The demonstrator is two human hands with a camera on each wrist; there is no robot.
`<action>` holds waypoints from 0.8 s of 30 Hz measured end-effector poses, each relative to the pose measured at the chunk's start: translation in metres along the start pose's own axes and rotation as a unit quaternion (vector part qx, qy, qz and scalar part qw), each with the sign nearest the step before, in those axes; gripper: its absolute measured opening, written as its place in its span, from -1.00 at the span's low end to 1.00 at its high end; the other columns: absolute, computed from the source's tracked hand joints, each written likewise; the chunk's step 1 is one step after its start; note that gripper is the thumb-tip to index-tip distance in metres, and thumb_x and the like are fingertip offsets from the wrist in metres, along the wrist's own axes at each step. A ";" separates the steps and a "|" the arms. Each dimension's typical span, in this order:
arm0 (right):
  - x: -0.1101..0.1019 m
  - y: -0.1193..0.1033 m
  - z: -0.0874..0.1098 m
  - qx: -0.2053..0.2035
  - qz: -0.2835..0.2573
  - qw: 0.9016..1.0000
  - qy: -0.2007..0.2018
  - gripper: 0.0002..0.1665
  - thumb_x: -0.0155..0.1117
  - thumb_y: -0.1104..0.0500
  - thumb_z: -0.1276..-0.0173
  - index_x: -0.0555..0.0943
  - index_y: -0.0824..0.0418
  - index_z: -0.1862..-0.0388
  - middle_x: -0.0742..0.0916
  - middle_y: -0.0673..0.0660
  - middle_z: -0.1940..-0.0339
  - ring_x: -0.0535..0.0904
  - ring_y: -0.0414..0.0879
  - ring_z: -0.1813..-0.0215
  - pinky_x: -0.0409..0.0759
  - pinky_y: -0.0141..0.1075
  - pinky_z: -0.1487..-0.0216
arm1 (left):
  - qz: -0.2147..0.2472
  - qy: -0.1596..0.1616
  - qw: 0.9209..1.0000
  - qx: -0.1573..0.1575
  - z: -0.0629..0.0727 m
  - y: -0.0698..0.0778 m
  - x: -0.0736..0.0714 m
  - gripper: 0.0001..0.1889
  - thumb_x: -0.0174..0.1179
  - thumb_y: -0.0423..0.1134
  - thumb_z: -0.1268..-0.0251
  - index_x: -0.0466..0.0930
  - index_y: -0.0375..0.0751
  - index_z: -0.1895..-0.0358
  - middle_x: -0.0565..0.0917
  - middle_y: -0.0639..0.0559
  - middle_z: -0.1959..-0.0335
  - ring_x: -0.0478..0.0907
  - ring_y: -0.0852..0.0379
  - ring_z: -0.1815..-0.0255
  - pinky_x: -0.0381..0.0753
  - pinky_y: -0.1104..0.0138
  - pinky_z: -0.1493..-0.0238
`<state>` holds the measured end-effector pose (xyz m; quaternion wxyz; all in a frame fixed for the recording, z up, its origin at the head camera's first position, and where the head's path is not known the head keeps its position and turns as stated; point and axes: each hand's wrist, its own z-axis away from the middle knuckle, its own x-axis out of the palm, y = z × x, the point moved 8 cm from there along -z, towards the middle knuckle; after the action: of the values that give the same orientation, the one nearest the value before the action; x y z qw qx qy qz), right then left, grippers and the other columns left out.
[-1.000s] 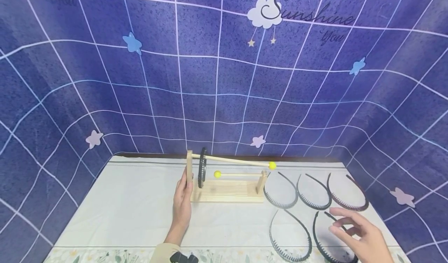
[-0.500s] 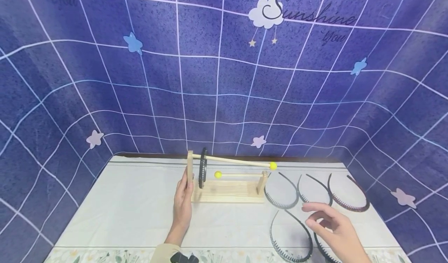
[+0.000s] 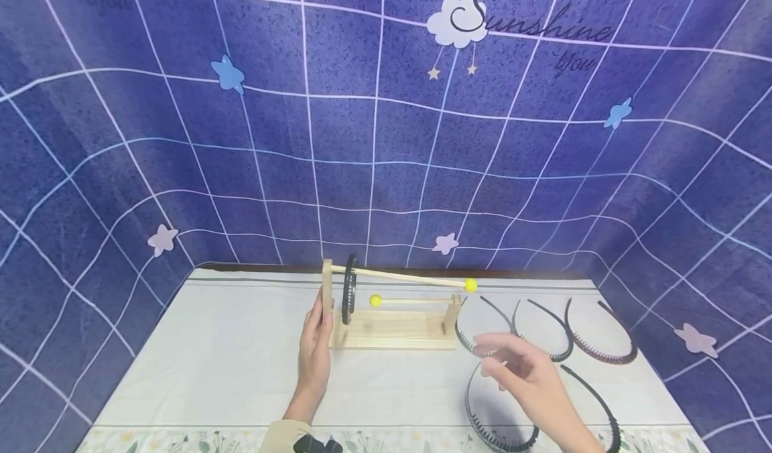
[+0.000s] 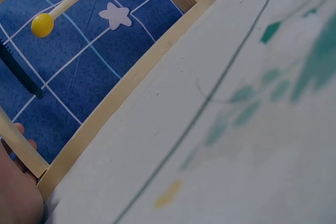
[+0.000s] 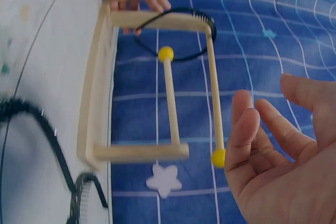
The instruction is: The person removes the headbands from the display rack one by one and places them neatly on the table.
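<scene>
My left hand (image 3: pixel 315 356) grips the left upright of a light wooden stand (image 3: pixel 392 339), thumb in front and fingers behind the post. Two rods with yellow ball ends extend from the stand: the upper rod (image 3: pixel 410 278) from the left upright, the lower rod (image 3: pixel 416 300) from the right one. A black toothed headband (image 3: pixel 348 292) hangs on the upper rod near the left upright. My right hand (image 3: pixel 531 382), loosely curled and holding nothing, hovers above a grey-black headband (image 3: pixel 468 403) and partly covers it. The right wrist view shows its fingers (image 5: pixel 244 135) apart from the upper rod's yellow ball.
Several headbands lie right of the stand: a grey headband (image 3: pixel 463 336), a black headband (image 3: pixel 569 336) and a dark brown headband (image 3: pixel 609 358) behind, another black headband (image 3: pixel 603 403) in front. A blue gridded curtain (image 3: pixel 271 138) rises behind the white tablecloth (image 3: pixel 229 359).
My right hand has moved left and slightly away from me, from the front right headband to above the grey-black one. My left hand and the stand have stayed put.
</scene>
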<state>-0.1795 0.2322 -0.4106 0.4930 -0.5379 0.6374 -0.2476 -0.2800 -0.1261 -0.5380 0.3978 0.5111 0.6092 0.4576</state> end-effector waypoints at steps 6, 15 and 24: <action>0.026 -0.003 -0.012 0.014 -0.033 0.999 -0.034 -0.67 0.32 0.39 -0.62 0.73 0.28 -0.28 0.86 -0.04 -0.02 0.80 -0.12 0.20 0.76 -0.22 0.36 | -0.001 0.002 1.000 -0.002 0.000 0.000 0.000 -0.41 -0.19 0.00 -0.91 0.06 0.22 -0.84 0.33 -0.11 -0.69 0.26 -0.05 -0.74 0.05 -0.13 -0.79; 0.056 -0.007 -0.033 0.015 -0.067 0.996 -0.050 -0.69 0.32 0.36 -0.63 0.74 0.31 -0.27 0.86 0.07 0.00 0.82 -0.11 0.21 0.74 -0.24 0.39 | -0.002 0.003 1.000 0.000 0.001 0.001 0.000 -0.41 -0.20 -0.03 -0.92 0.06 0.20 -0.84 0.33 -0.10 -0.69 0.26 -0.07 -0.73 0.05 -0.11 -0.79; 0.070 -0.005 -0.046 0.028 -0.083 0.994 -0.065 -0.67 0.34 0.35 -0.62 0.74 0.32 -0.28 0.85 0.21 0.01 0.81 -0.12 0.24 0.73 -0.28 0.42 | 0.001 0.006 1.000 -0.002 -0.001 -0.002 0.000 -0.42 -0.18 -0.02 -0.92 0.08 0.21 -0.84 0.36 -0.08 -0.69 0.28 -0.01 -0.72 0.10 0.10 -0.78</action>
<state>-0.2143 0.1560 -0.4133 0.5259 -0.5899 0.5503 -0.2695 -0.2809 -0.1266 -0.5396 0.3943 0.5082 0.6101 0.4627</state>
